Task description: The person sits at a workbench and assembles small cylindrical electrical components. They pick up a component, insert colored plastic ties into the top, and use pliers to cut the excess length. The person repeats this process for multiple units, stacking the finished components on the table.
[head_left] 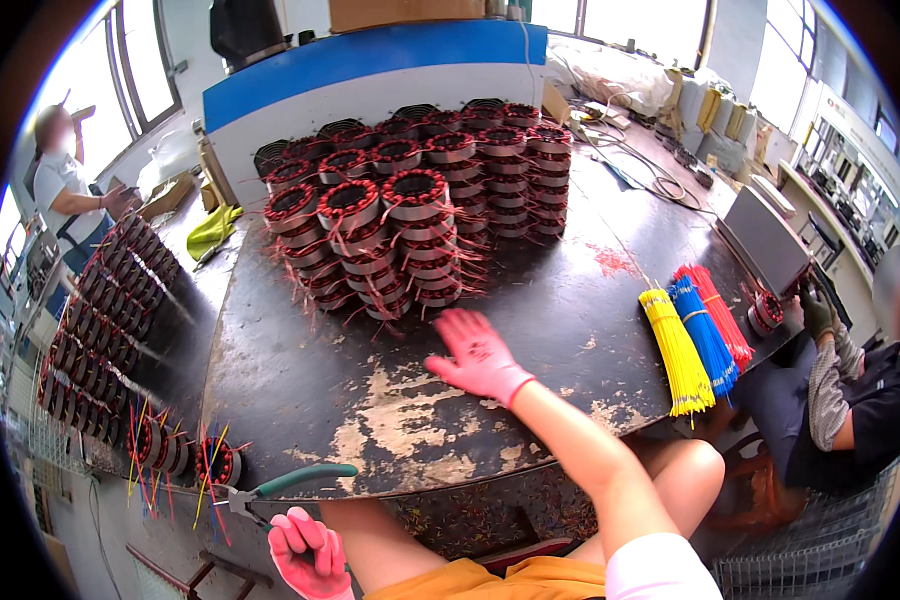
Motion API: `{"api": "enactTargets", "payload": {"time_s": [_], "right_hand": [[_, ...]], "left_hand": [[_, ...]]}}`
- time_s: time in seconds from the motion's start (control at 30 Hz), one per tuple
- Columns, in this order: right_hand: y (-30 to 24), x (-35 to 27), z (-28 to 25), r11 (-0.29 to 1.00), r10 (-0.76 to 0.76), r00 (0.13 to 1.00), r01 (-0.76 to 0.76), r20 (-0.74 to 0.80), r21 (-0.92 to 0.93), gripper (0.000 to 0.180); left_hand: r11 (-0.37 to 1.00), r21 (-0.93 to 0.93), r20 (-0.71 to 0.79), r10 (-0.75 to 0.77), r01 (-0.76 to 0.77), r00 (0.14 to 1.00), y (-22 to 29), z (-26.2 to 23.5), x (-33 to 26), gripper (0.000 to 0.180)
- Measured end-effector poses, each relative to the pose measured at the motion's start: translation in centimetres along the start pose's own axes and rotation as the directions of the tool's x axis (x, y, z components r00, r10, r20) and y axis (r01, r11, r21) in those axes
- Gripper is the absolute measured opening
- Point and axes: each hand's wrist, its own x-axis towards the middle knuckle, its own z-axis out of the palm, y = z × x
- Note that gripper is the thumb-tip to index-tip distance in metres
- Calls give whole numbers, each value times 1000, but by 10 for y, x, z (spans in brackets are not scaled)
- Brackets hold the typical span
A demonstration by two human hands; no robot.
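a dark table [560,310] is showing pale worn patches [400,405]; stacks of ring-shaped coils [420,245] are standing on it, a yellow bundle [678,350], blue bundle [702,335] and red bundle [718,310] are lying at right, red scraps [615,262] scattering beyond.

Hands [478,358] pink-gloved; plier handle [306,478] grn; wire bndls [703,338] yel/blu/red.

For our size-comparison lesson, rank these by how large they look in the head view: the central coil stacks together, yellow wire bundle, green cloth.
1. Central coil stacks
2. Yellow wire bundle
3. Green cloth
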Motion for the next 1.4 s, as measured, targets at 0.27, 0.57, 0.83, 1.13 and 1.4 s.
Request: {"api": "enactTargets", "payload": {"time_s": [0.27, 0.57, 0.83, 1.13, 1.4], "right_hand": [[105, -30, -47, 914, 259, 937, -316, -236, -253, 73], [85, 8, -17, 999, -41, 998, 40, -42, -14, 81], [210, -27, -84, 943, 233, 972, -231, -20, -241, 78], [87, -126, -108, 916, -377, 915, 347, 139, 202, 73], [253, -63, -124, 983, 51, 990, -26, 133, -183, 75]], "left_hand": [[983, 183, -16, 23, -19, 1000, -15, 7, 16, 43], [835, 541, -196, 10, 100, 981, -56, -31, 71, 43], [791, 591, -341, 67, 158, 938, -70, -45, 74, 42], [864, 487, -238, -13, 131, 971, -55, -52, 75, 40], [848, 506, -384, 55, 160, 921, -58, -57, 76, 40]]}}
